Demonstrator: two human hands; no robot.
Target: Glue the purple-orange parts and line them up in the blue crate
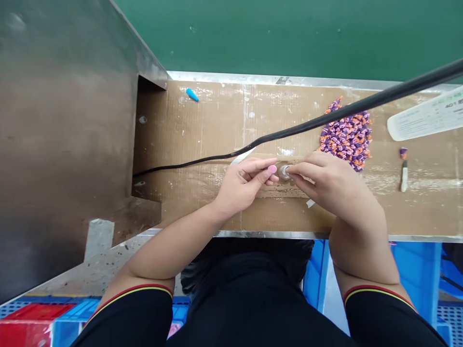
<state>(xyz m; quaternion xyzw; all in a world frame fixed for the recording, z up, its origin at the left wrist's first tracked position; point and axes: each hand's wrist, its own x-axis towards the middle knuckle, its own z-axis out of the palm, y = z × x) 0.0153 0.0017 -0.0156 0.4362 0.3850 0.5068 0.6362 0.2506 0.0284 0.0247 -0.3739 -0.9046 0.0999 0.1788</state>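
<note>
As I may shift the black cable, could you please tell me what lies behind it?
Behind the black cable, the brown surface, purple pile and green panel show on both sides; the strip it covers cannot be seen.

The brown tabletop (206,125) carries a blue cap-like piece (192,95), a heap of purple-and-orange pieces (347,137), a white bottle (427,114) and a white-handled tool (404,177).
</note>
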